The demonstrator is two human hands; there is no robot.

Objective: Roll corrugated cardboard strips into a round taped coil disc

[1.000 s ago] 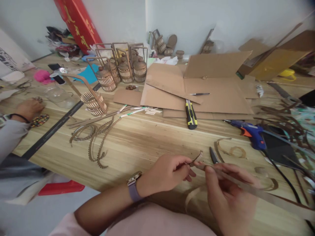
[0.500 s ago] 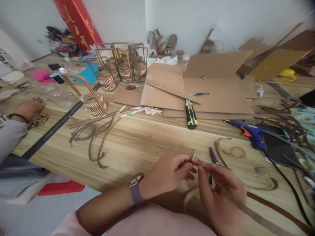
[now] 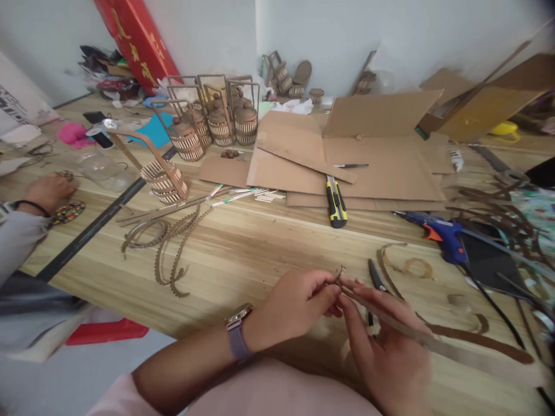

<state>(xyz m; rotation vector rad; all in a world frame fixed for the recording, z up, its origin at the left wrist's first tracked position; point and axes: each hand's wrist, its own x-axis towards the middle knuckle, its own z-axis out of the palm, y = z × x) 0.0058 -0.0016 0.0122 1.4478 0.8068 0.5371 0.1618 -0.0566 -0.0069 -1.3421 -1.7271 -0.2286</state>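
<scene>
My left hand (image 3: 299,303), with a watch on its wrist, pinches the end of a thin brown strip between thumb and fingers. Close against it, my right hand (image 3: 385,352) has the same brown strip (image 3: 472,349) between thumb and fingers. The strip's long tail runs across that hand and off to the right, blurred by motion. A small bent tip stands up just above the fingertips. Partly hidden behind my right hand lies a dark tool (image 3: 377,275), perhaps scissors. Curled brown strips (image 3: 418,267) rest beyond it on the table.
A blue glue gun (image 3: 453,240) lies right, its cord trailing forward. A yellow-black utility knife (image 3: 336,205) touches cardboard sheets (image 3: 381,167). Notched strips (image 3: 160,260), an open handled basket (image 3: 165,179) and several lidded baskets (image 3: 221,124) stand left. A co-worker's hand (image 3: 50,193) rests far left.
The strip's tail has swung upward on the right. My right hand has shifted slightly left, its fingers flatter along the strip. My left hand stays nearly still.
</scene>
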